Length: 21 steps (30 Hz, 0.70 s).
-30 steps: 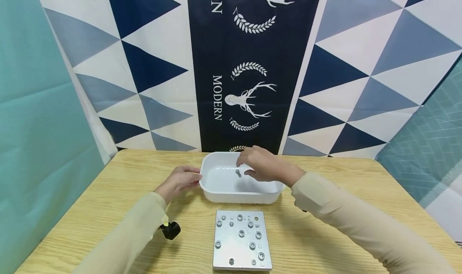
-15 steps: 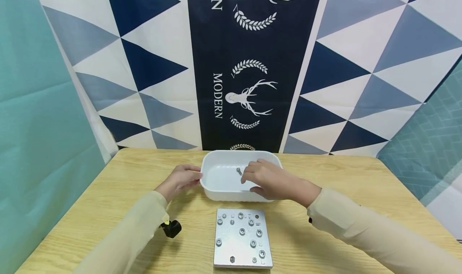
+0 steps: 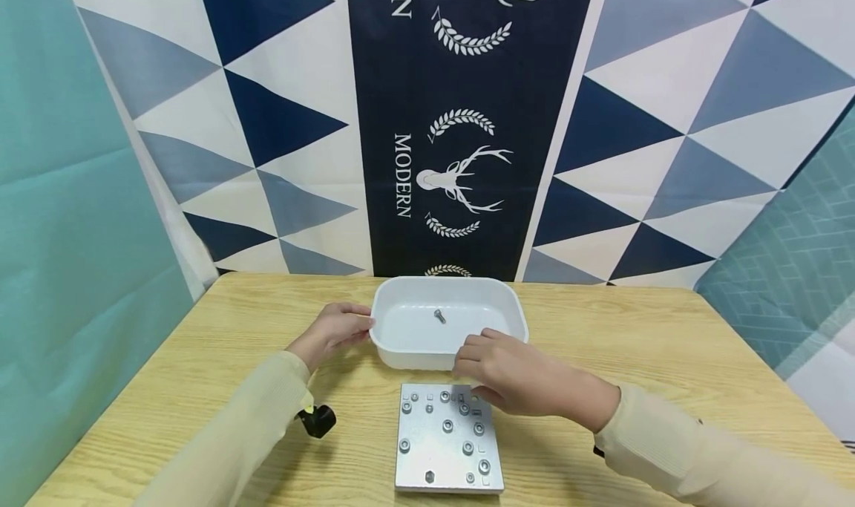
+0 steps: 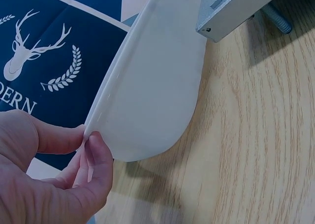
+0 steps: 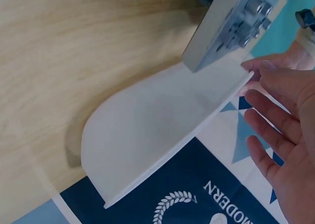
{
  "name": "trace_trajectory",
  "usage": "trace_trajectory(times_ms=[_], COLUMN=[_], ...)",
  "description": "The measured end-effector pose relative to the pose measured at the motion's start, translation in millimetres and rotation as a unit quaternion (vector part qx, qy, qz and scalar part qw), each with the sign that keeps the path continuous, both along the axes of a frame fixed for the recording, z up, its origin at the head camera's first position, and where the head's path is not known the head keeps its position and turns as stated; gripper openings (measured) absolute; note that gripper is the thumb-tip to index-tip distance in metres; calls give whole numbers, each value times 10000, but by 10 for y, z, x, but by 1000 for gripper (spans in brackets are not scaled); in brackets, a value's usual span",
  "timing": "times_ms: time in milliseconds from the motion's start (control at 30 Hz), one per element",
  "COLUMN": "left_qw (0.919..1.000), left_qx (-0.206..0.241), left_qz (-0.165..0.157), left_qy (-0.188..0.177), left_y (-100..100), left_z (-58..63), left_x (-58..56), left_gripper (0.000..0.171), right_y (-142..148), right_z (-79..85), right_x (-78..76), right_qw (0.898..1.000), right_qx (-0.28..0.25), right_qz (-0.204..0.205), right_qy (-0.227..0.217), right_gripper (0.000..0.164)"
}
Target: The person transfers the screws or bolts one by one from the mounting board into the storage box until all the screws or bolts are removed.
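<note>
A white plastic tray stands on the wooden table, with a single bolt lying inside it. At the tray's left end my left hand pinches the rim between thumb and fingers, plainly seen in the left wrist view. My right hand hovers over the far right corner of a metal plate, covering part of that edge. Its fingers are loosely bent and spread in the right wrist view, and no object shows between them. Several hex-socket bolts stand in the plate.
A threaded bolt end sticks out beneath the plate in the left wrist view. A black device hangs at the left wrist. Behind the table rises a patterned curtain, with a teal cloth on the left.
My right hand has moved from above the tray back toward me and right, to the plate's far corner. The left hand keeps its hold; the bolt stays in the tray.
</note>
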State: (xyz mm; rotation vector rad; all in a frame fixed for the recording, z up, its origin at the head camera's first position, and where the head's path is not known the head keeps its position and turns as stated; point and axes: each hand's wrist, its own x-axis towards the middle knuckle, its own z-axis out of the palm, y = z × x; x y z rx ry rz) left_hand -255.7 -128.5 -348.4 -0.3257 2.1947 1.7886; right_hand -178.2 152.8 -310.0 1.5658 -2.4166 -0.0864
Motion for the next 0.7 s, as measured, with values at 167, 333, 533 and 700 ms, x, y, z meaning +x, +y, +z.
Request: trace_trajectory(times_ms=[167, 333, 533, 700], left_qw=[10000, 10000, 10000, 10000], left_qx=[-31, -7, 44, -14], left_qz=[-10, 0, 4, -15], left_qy=[-25, -15, 45, 59], left_y=[3, 1, 0, 1], left_z=[-8, 7, -1, -9], left_x=[6, 7, 1, 2], left_gripper=[33, 33, 34, 34], right_y=[13, 35, 63, 98], right_z=[-26, -41, -93, -173], right_x=[101, 190, 293, 348], right_qw=[10000, 9999, 9999, 9997], right_qx=[-10, -54, -114, -181], right_qz=[33, 92, 53, 182], right_qy=[-44, 47, 29, 26], right_gripper=[29, 30, 31, 29])
